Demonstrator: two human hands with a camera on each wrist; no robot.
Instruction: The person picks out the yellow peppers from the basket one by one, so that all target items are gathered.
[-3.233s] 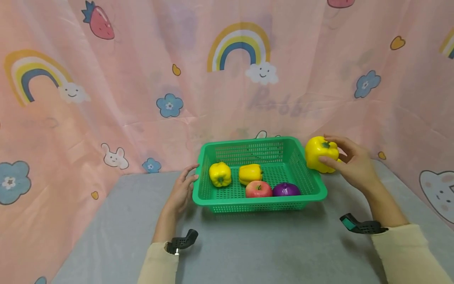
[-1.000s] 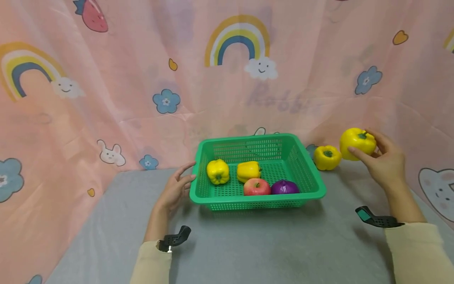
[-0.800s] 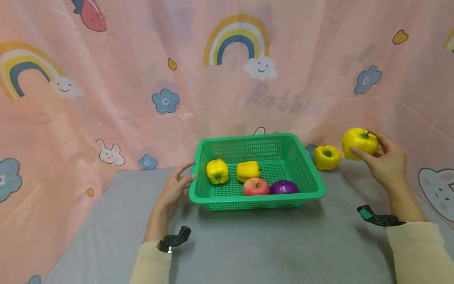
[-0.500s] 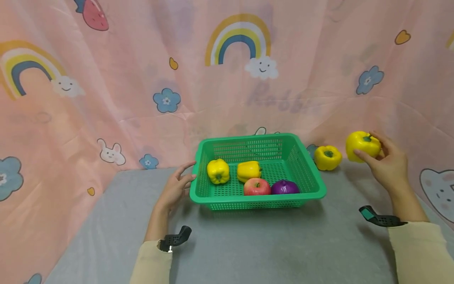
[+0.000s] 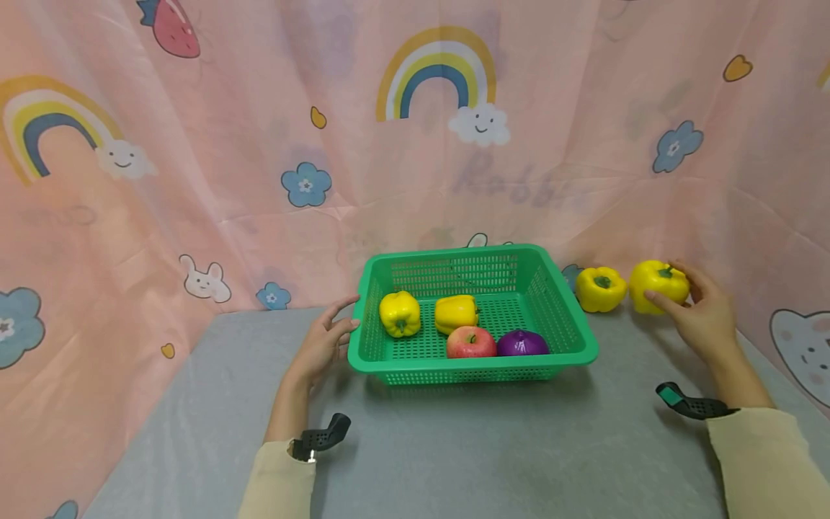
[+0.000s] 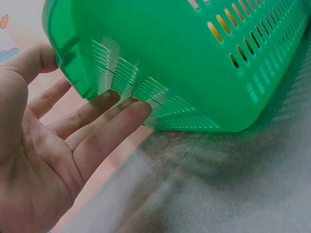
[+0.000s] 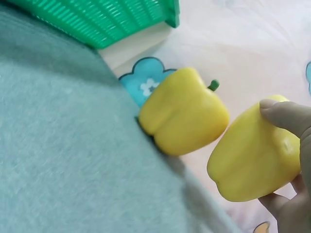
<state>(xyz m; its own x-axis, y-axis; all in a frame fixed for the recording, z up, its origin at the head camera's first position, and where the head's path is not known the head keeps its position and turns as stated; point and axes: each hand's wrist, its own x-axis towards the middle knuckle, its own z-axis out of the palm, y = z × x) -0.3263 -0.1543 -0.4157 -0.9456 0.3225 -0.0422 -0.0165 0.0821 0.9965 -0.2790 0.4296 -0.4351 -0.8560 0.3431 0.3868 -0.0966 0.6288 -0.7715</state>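
One yellow pepper (image 5: 647, 281) is clamped in the right grip (image 5: 708, 311); straight-fingered left grip (image 5: 318, 346) touches basket's edge (image 5: 473, 365).

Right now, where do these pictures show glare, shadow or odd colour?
Head view: small glints on the onion, soft shadow on the table below the basket; left wrist view: dim, the table's surface smeary; right wrist view: pale backdrop, table tinted blue-green, blurry shadow near the held pepper.

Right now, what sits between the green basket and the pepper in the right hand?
Another yellow pepper; the head and right wrist views both show it.
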